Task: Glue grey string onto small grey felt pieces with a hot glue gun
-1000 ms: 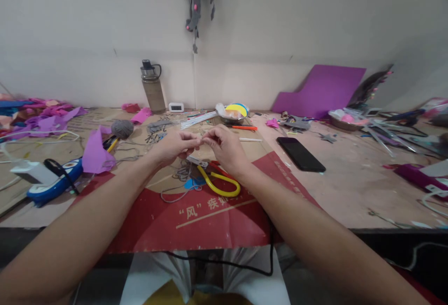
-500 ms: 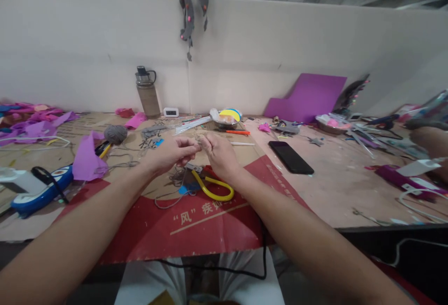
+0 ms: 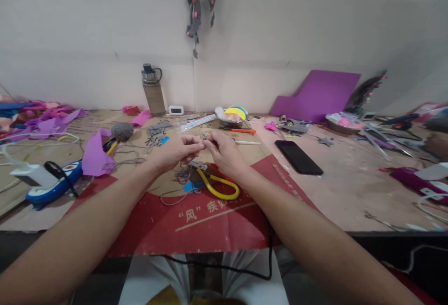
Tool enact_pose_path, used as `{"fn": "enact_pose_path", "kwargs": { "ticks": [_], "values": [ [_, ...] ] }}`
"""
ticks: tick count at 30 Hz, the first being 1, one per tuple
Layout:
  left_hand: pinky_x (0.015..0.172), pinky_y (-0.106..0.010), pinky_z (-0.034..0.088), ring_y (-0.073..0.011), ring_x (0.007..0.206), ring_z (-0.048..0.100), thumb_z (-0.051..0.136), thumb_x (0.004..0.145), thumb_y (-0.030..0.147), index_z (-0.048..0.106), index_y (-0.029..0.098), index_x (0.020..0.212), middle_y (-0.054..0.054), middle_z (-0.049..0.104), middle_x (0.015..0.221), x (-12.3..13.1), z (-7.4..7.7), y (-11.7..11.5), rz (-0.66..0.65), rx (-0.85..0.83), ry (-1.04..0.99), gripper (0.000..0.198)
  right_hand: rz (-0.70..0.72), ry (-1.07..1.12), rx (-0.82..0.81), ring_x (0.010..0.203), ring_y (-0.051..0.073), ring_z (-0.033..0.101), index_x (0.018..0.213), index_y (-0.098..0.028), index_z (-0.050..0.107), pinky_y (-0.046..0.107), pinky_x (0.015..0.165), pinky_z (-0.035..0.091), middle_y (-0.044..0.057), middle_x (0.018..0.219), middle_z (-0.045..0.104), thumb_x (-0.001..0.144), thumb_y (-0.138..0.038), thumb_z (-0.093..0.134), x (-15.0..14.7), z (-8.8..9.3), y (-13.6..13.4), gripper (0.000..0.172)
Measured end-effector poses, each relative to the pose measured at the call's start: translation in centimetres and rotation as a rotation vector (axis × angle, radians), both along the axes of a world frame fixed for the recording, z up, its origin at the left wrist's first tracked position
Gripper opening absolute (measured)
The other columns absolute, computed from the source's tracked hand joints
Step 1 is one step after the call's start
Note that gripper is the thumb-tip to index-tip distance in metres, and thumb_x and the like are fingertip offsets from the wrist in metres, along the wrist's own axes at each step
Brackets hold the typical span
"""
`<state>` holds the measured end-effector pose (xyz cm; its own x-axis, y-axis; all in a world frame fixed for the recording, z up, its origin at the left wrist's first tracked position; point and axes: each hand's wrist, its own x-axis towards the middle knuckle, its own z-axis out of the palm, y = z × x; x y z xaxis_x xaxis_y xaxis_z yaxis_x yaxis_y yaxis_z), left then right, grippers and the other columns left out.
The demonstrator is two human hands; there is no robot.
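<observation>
White partition wall backs a cluttered worktop, where a red printed cardboard sheet lies beneath my forearms. At centre, my left hand and right hand meet fingertip to fingertip above the sheet, both pinched closed. Whatever tiny piece sits between them is hidden; I cannot tell what it is or which way it points. At that size I judge it light, easily dropped, best held at its very edges. Just below, partly covered by my right hand, lie scissors with a yellow handle loop: likely stiff and fairly weighty, best taken by that loop. Their long axis runs aslant, metal end away and to my left, loop toward me and right. Beside them, loose grey yarn curls in no single direction, probably soft, limp and prone to tangle.
</observation>
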<state>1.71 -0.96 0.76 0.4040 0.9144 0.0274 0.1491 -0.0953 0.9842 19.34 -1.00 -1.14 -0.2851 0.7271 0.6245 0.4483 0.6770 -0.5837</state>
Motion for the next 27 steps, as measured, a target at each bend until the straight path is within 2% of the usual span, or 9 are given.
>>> {"fn": "enact_pose_path", "kwargs": {
  "ticks": [4,8,11,13,17,20,23,25,27],
  "values": [
    [0.039,-0.018,0.021,-0.0033,0.04,0.035,0.07,0.075,0.042,0.059,0.016,0.07,0.003,0.049,0.054,0.0,-0.1,0.2,0.004,-0.012,-0.001,0.029,-0.046,0.014,-0.061,0.071,0.014,0.046,0.074,-0.02,0.044,0.028,0.068,0.034,0.0,0.073,0.05,0.094,-0.038,0.041,0.1,0.2,0.2,0.027],
    [0.037,-0.019,0.019,-0.0035,0.038,0.034,0.073,0.072,0.041,0.06,0.015,0.071,0.004,0.048,0.051,-0.5,-0.3,1.0,0.105,0.03,-0.024,0.029,-0.124,-0.038,-0.108,0.072,0.015,0.049,0.084,-0.019,0.049,0.028,0.067,0.036,0.001,0.078,0.055,0.094,-0.041,0.041,1.3,0.4,-0.4,0.026],
    [0.037,-0.019,0.017,-0.0032,0.037,0.032,0.074,0.069,0.04,0.06,0.015,0.071,0.004,0.048,0.051,-1.1,-0.4,1.5,0.189,0.066,-0.068,0.029,-0.089,-0.327,-0.16,0.074,0.016,0.053,0.086,-0.018,0.055,0.028,0.069,0.038,0.004,0.082,0.06,0.093,-0.032,0.045,2.3,0.6,-2.3,0.019],
    [0.038,-0.019,0.016,-0.0033,0.038,0.031,0.073,0.069,0.04,0.061,0.015,0.071,0.005,0.046,0.05,-1.3,-0.3,1.6,0.241,0.103,-0.073,0.028,-0.071,-0.564,-0.21,0.084,0.019,0.057,0.094,-0.015,0.059,0.031,0.075,0.041,0.009,0.093,0.063,0.09,-0.03,0.052,2.9,0.5,-3.9,0.017],
    [0.039,-0.02,0.016,-0.0039,0.04,0.029,0.071,0.071,0.04,0.066,0.015,0.076,0.005,0.043,0.051,-1.4,-0.2,1.4,0.333,0.202,-0.037,0.026,-0.027,-0.843,-0.193,0.101,0.026,0.057,0.116,-0.011,0.056,0.036,0.088,0.043,0.018,0.11,0.061,0.086,-0.021,0.057,2.9,-0.3,-5.7,0.032],
    [0.04,-0.019,0.019,-0.0043,0.043,0.031,0.07,0.071,0.037,0.067,0.016,0.077,0.004,0.047,0.056,-1.7,-0.1,1.4,0.39,0.301,-0.033,0.022,-0.047,-0.844,-0.17,0.097,0.026,0.06,0.12,-0.01,0.053,0.035,0.082,0.045,0.019,0.106,0.063,0.081,-0.011,0.054,2.5,-0.8,-5.5,0.039],
    [0.041,-0.019,0.023,-0.0051,0.045,0.034,0.068,0.071,0.034,0.064,0.016,0.074,0.004,0.049,0.057,-2.1,0.1,1.5,0.473,0.373,-0.052,0.019,-0.109,-0.76,-0.261,0.084,0.026,0.063,0.124,-0.01,0.049,0.033,0.071,0.046,0.017,0.098,0.066,0.076,-0.012,0.056,2.8,-0.7,-5.4,0.049],
    [0.041,-0.019,0.026,-0.0058,0.045,0.035,0.067,0.071,0.033,0.061,0.016,0.072,0.004,0.047,0.056,-2.2,0.2,1.5,0.513,0.398,-0.075,0.018,-0.11,-0.651,-0.297,0.084,0.025,0.065,0.127,-0.015,0.048,0.032,0.071,0.047,0.014,0.098,0.068,0.078,-0.015,0.055,3.4,-0.4,-5.6,0.05],
    [0.041,-0.019,0.027,-0.0059,0.044,0.036,0.067,0.07,0.032,0.059,0.017,0.07,0.005,0.046,0.054,-2.1,0.4,1.3,0.514,0.39,-0.116,0.017,-0.077,-0.517,-0.271,0.092,0.024,0.065,0.13,-0.02,0.047,0.032,0.077,0.048,0.012,0.105,0.067,0.08,-0.016,0.052,4.0,-0.2,-5.7,0.05]
  ]
}}
